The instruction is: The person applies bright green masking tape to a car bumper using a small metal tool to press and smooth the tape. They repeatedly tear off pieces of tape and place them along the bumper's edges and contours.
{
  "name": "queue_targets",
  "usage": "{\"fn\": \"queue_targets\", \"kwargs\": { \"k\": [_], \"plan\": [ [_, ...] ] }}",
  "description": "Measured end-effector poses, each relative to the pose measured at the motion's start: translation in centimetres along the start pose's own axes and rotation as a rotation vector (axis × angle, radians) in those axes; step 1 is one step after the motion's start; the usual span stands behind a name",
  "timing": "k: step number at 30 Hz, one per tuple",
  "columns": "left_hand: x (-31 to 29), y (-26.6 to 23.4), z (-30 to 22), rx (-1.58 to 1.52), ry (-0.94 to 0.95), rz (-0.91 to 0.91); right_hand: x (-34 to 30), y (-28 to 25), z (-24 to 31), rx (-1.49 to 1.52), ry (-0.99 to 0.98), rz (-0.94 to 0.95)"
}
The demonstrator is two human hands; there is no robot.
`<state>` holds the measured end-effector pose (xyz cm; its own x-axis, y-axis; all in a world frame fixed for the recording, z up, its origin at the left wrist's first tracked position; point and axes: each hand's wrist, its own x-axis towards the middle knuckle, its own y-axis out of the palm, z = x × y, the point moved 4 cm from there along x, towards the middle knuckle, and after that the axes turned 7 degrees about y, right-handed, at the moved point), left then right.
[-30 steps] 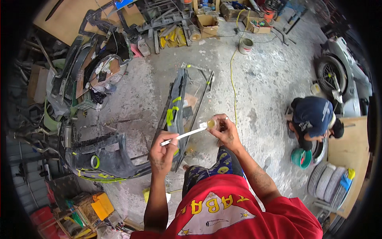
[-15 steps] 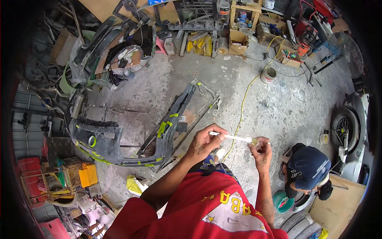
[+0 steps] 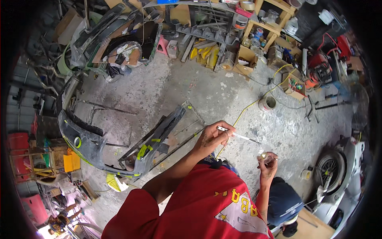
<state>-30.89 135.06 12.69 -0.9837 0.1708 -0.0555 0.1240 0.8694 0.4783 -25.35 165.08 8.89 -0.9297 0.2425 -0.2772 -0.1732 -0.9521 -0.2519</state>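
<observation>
In my left hand [image 3: 213, 137], closed in a pinch, is a slim white stick-like tool [image 3: 240, 136]. It slants down to the right, and its narrow far end looks darker. My right hand [image 3: 269, 165] grips a small clear round cup [image 3: 263, 153] with a yellowish spot showing in it. The tool's tip is apart from the cup, above and left of it. A short white thing [image 3: 276, 159] sticks out by my right fingers, too small to name. Both hands are held out in front of my red shirt [image 3: 191, 207], over the concrete floor.
A dark car bumper [image 3: 119, 159] with green tape lies at left. A yellow cord [image 3: 246, 108] crosses the floor past a bucket [image 3: 267, 103]. A person in a navy shirt [image 3: 283, 203] crouches close by at lower right, near a car wheel [image 3: 331, 169]. Another person [image 3: 59, 221] is at lower left.
The tool's tip has come away from the cup. My right hand has moved lower with the cup, and my left has shifted slightly. The whole view has swung, with the bumper now further left.
</observation>
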Motion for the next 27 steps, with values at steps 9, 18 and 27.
{"fn": "queue_targets", "kwargs": {
  "k": [9,18,27],
  "plan": [
    [7.9,-4.0,-0.9,-0.057,0.093,-0.422,18.4,6.2,6.6,-0.057,0.000,0.326],
    [7.3,-4.1,3.2,-0.264,0.321,-1.187,37.8,17.5,9.2,-0.272,-0.130,1.012],
    [4.0,5.4,7.5,-0.401,0.647,-1.779,38.4,30.7,12.7,-0.461,-0.228,1.564]
  ]
}}
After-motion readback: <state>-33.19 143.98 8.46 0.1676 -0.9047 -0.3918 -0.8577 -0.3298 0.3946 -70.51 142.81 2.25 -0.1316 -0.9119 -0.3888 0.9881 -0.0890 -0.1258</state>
